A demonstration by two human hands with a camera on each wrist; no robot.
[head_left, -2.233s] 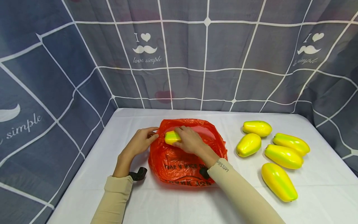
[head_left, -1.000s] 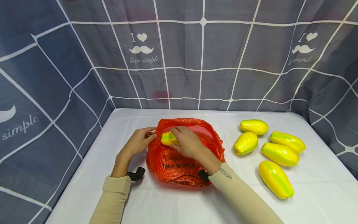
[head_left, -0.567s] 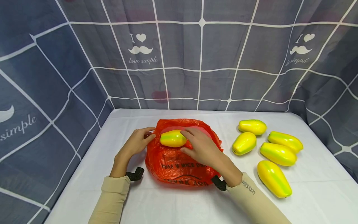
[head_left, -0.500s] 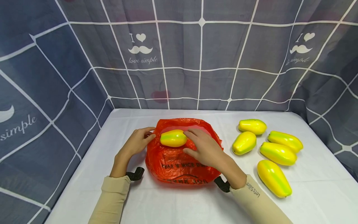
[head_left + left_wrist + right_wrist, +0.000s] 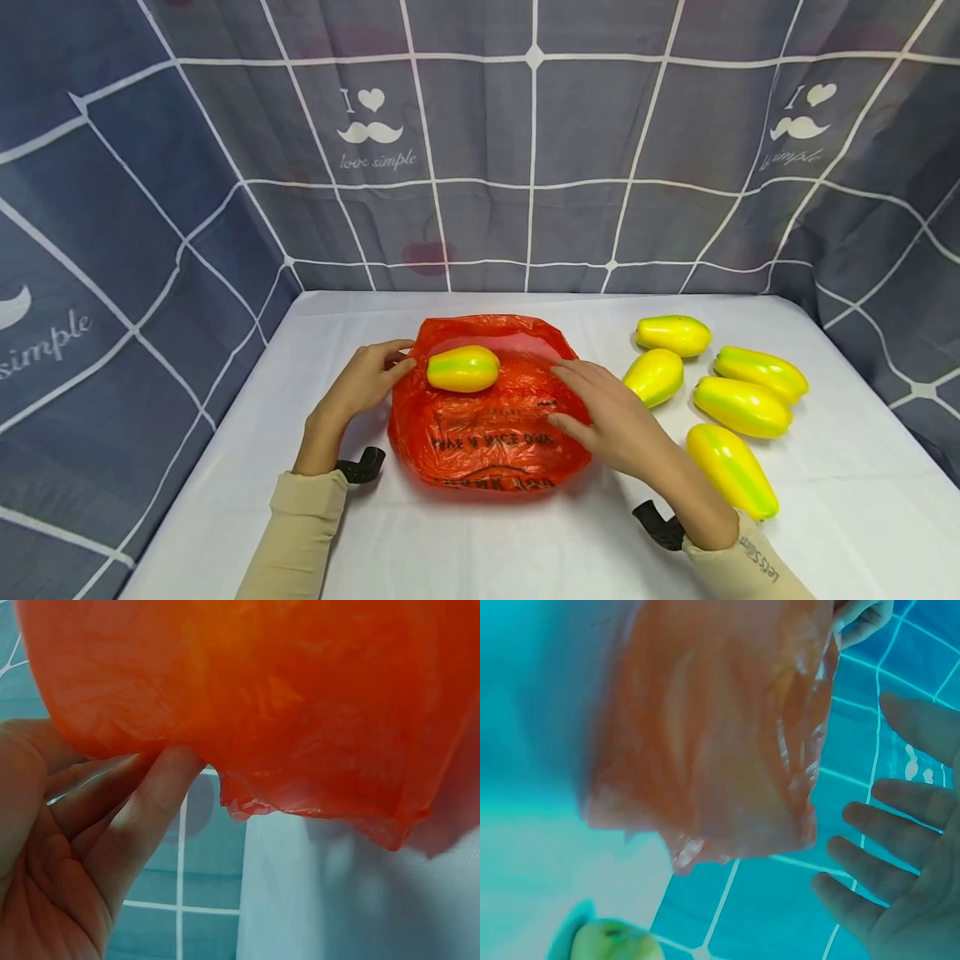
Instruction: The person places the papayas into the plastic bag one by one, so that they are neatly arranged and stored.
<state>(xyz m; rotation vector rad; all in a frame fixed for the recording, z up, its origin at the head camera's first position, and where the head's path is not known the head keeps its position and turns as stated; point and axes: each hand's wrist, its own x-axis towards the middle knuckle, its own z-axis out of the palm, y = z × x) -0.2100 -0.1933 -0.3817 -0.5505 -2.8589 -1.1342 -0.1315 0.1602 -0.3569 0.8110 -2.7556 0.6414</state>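
Note:
A red plastic bag (image 5: pixel 491 458) with dark print stands on the white table, its mouth held wide. One yellow-green papaya (image 5: pixel 463 369) lies in the mouth, toward the left rim. My left hand (image 5: pixel 366 379) pinches that left rim; in the left wrist view, thumb (image 5: pixel 154 802) and fingers meet at the red film. Over the bag's right side is my right hand (image 5: pixel 611 421), fingers spread and holding nothing. The right wrist view also shows this hand (image 5: pixel 907 862) with its fingers apart, beside the bag (image 5: pixel 712 750).
Several more papayas lie right of the bag, among them one at the back (image 5: pixel 673 335), one partly behind my right hand (image 5: pixel 654 377) and one nearest the front (image 5: pixel 731 468). A grey checked curtain (image 5: pixel 480 225) hangs behind the white table (image 5: pixel 480 550).
My right hand has let go of the papaya in the bag and drawn back to the right. The papaya stays by the left rim. My left hand keeps its place at the bag.

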